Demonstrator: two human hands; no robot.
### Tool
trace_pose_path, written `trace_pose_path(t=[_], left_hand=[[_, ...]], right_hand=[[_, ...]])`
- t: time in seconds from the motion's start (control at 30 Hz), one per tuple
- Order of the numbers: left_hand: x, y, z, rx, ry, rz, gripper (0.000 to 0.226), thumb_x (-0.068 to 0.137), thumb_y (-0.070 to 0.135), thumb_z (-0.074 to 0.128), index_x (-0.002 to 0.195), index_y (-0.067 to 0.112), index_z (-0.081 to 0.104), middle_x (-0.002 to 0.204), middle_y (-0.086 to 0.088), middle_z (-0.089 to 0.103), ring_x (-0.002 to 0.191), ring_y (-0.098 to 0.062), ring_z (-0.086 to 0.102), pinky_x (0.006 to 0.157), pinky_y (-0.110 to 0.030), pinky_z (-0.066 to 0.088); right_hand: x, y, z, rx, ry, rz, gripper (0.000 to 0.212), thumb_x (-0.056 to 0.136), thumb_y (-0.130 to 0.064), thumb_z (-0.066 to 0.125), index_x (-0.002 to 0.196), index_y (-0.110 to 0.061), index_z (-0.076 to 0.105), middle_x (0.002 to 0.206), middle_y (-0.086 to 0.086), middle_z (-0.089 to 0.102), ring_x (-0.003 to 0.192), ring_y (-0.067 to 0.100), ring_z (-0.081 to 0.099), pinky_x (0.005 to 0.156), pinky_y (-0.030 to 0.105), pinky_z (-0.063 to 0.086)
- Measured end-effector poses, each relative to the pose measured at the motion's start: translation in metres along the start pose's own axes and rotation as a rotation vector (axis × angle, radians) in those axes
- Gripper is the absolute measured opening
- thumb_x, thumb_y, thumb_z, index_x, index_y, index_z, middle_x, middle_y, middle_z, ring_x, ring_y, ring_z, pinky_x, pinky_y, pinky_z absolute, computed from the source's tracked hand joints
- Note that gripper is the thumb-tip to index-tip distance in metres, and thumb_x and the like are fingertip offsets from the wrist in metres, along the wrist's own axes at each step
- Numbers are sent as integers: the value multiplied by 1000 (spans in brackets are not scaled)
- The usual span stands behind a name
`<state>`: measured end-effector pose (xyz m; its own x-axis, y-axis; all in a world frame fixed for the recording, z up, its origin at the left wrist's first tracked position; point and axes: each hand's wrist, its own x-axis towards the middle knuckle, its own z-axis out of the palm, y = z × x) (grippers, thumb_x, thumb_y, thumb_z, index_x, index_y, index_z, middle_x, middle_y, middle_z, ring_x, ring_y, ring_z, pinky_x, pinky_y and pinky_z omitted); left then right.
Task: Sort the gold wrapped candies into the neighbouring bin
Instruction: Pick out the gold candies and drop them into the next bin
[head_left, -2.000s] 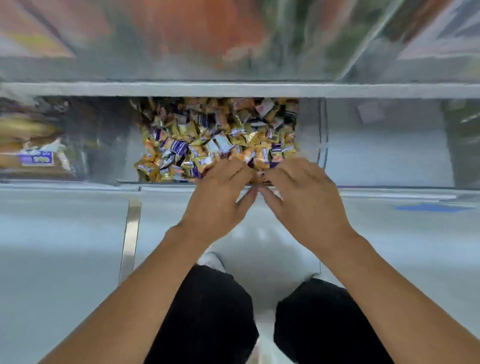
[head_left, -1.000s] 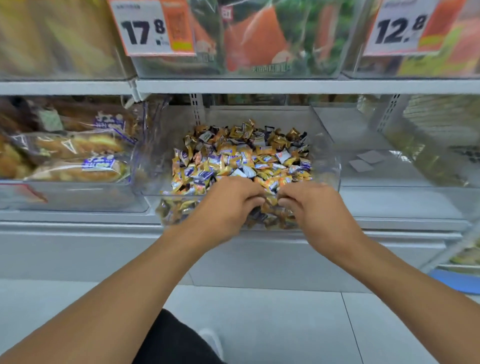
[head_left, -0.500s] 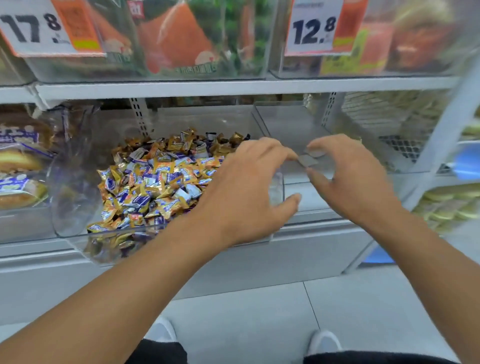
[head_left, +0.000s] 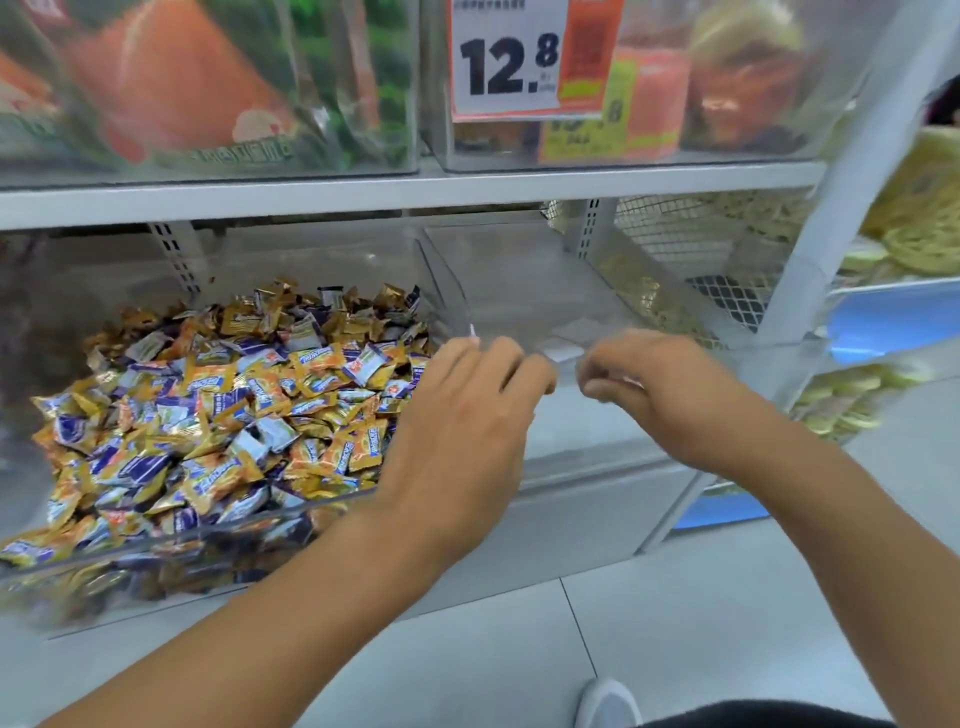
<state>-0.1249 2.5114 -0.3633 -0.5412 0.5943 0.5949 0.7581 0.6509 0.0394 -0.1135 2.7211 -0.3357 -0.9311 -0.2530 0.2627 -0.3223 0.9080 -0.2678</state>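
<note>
A clear bin on the lower shelf is heaped with small wrapped candies, gold and orange ones mixed with purple and white. To its right stands the neighbouring clear bin, with only small pale paper slips on its floor. My left hand reaches across the divider between the two bins, back upward, fingertips bent down over the neighbouring bin. My right hand hovers over that bin's front, fingers curled toward the thumb and blurred. What either palm holds is hidden.
An upper shelf carries clear bins of packaged goods and a price tag reading 12.8. A wire mesh basket and a white shelf post stand to the right. Grey floor and my shoe lie below.
Both hands left the candy pile and moved right, over the neighbouring bin. My right hand's fingers have curled closer to the thumb since half a second ago. The view has swung right.
</note>
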Motion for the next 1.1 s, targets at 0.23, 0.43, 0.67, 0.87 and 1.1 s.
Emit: trace_pose_path(t=[0.23, 0.43, 0.67, 0.87, 1.1], left_hand=[[-38, -10, -1, -148, -60, 240, 62, 65, -17, 61, 117, 16, 55, 110, -2, 61, 94, -25, 56, 92, -33, 42], [-52, -18, -16, -187, -206, 292, 57, 73, -6, 71, 125, 15, 57, 127, -4, 58, 114, -22, 55, 113, -32, 30], [-75, -99, -114, -260, -255, -233, 34, 80, 53, 72, 105, 31, 67, 101, 17, 65, 92, -3, 59, 84, -34, 52], [-105, -115, -124, -56, -643, -307, 30, 73, 51, 80, 96, 34, 71, 87, 16, 66, 81, -9, 58, 74, -30, 50], [-105, -112, -115, -1, -589, -323, 5, 88, 33, 71, 92, 31, 68, 89, 9, 64, 84, -19, 60, 76, -38, 52]], right_hand=[[-36, 2, 6, 124, -210, 35, 8, 96, -21, 63, 90, -23, 68, 84, -15, 64, 85, 6, 54, 77, 23, 42], [-33, -7, 6, 126, -258, 137, 9, 90, -27, 71, 87, -36, 68, 86, -19, 68, 91, 3, 62, 79, 27, 45], [-14, -145, -7, 125, 215, -168, 32, 83, -47, 76, 107, -27, 67, 97, -14, 66, 90, 3, 60, 85, 15, 45], [15, -191, 53, -252, -217, -134, 25, 96, -52, 51, 108, -30, 53, 110, -6, 63, 104, 25, 59, 78, 37, 49], [27, -184, 57, -160, -331, -168, 27, 98, -43, 53, 90, -19, 64, 78, 1, 60, 74, 22, 45, 65, 36, 39]])
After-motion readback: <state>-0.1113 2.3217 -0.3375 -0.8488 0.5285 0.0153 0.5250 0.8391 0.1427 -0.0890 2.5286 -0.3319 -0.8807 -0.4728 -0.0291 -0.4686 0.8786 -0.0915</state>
